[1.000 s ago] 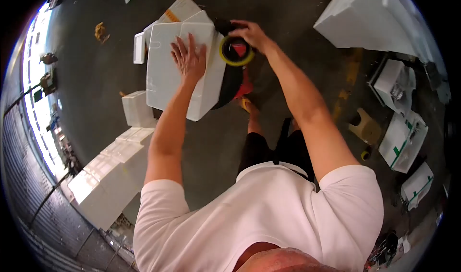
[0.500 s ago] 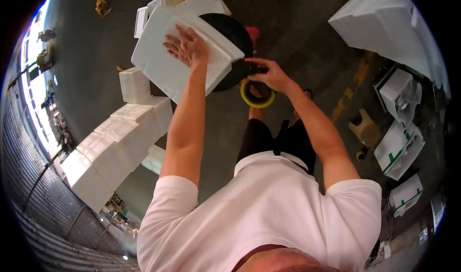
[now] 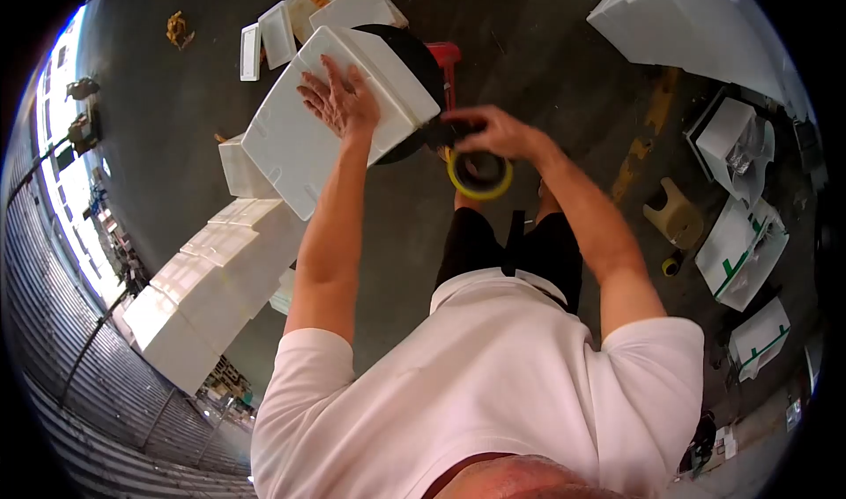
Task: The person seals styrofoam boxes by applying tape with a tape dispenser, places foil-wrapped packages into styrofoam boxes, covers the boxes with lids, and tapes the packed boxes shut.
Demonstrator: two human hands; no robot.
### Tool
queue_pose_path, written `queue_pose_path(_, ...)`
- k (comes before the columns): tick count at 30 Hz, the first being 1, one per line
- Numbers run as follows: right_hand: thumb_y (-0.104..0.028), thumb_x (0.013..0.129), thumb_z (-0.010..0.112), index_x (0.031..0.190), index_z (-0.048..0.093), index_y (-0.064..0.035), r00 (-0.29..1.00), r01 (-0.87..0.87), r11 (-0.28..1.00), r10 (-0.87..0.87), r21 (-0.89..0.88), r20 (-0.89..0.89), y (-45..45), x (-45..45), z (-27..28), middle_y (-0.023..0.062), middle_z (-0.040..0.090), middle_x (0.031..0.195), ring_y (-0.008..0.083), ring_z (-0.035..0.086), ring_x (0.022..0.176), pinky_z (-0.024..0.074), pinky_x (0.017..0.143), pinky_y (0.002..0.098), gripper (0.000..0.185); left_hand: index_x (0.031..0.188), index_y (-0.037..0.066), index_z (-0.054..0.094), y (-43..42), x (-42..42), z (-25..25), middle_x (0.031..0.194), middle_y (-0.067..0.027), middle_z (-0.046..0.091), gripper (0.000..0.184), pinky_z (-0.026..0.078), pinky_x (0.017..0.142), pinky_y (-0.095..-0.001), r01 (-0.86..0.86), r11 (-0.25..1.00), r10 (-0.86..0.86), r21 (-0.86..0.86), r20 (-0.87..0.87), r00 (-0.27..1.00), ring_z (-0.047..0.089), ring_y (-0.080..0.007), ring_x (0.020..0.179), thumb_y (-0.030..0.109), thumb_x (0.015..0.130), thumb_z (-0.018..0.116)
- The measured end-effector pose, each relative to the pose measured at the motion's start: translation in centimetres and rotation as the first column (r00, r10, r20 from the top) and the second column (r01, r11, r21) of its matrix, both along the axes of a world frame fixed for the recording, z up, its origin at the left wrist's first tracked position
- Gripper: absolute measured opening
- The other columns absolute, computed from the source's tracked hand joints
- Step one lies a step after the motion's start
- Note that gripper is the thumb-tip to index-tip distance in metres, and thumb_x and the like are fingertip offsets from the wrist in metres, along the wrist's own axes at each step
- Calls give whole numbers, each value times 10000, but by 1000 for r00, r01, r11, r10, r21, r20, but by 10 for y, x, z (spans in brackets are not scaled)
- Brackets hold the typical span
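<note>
A white foam box [image 3: 295,133] rests tilted in view on a round black surface [image 3: 414,54]. My left hand [image 3: 342,102] lies flat on the box's broad face, fingers spread. My right hand [image 3: 502,136] is closed around a tape dispenser, blurred by motion, just off the box's right corner. Its roll of tape [image 3: 481,196] with a yellow edge hangs below my fingers. The dispenser's front end is dark and close to the box edge; whether it touches the box I cannot tell.
White foam boxes [image 3: 207,279] stand in a row at left. Foam pieces [image 3: 357,10] lie beyond the work surface. A red object [image 3: 448,58] stands beside it. At right are a large white stack [image 3: 696,23], a beige plastic container [image 3: 674,217] and boxes with green tape [image 3: 740,252].
The foam box has turned slightly and its near corner sits lower in view, my left hand still on it. My right hand with the tape dispenser has moved slightly right.
</note>
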State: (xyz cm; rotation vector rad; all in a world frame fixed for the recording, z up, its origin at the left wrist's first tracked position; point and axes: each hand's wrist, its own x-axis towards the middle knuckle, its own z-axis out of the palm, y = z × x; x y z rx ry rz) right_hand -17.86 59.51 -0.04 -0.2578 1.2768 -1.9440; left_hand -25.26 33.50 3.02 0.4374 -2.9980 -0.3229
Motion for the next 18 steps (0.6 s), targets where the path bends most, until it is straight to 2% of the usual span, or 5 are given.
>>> queue_pose_path(5, -127, 792, 720, 1298, 586, -62, 985, 12, 990, -36, 140, 167, -20, 38, 19, 102, 666, 1168, 220, 643, 1030, 508, 940, 359, 527, 1540, 235, 229, 10, -9, 2, 1594, -211, 104, 665, 9, 1186, -485, -151, 988, 150, 29, 55, 987, 35, -426, 1468, 571, 972, 313)
queue_pose_path(8, -147, 770, 724, 1306, 593, -159, 753, 75, 811, 336, 580, -567, -48, 48, 32, 122, 671, 1074, 106, 626, 989, 502, 860, 282, 552, 1544, 229, 208, 9, -18, -7, 1593, -222, 91, 675, 5, 1183, -501, -206, 978, 207, -17, 63, 976, 25, -432, 1467, 575, 972, 299)
queue_pose_path(11, -236, 786, 723, 1262, 600, -71, 838, -135, 873, 353, 469, -416, -38, 57, 36, 130, 662, 1171, 282, 617, 1090, 489, 936, 354, 518, 1532, 242, 256, 17, -34, -7, 1577, -267, 94, 613, 4, 1182, -506, -370, 928, 369, 32, 35, 929, 26, -457, 1460, 514, 986, 316)
queue_pose_path(14, -120, 890, 659, 1356, 462, -49, 552, 820, 559, -829, 122, 93, -38, 30, 14, 106, 596, 1160, 161, 578, 1042, 466, 910, 276, 511, 1538, 248, 230, 21, -41, -2, 1572, -282, 84, 617, 1, 1179, -514, -419, 907, 418, 44, 36, 908, 17, -464, 1459, 525, 988, 279)
queue_pose_path(18, -78, 889, 671, 1369, 406, -16, 131, 984, 119, -988, 133, -81, -106, -19, -13, 100, 539, 1204, 150, 543, 1034, 451, 908, 277, 552, 1538, 249, 227, 20, -50, -2, 1572, -283, 82, 619, 8, 1176, -530, -417, 908, 417, 21, 27, 909, 21, -463, 1459, 531, 988, 263)
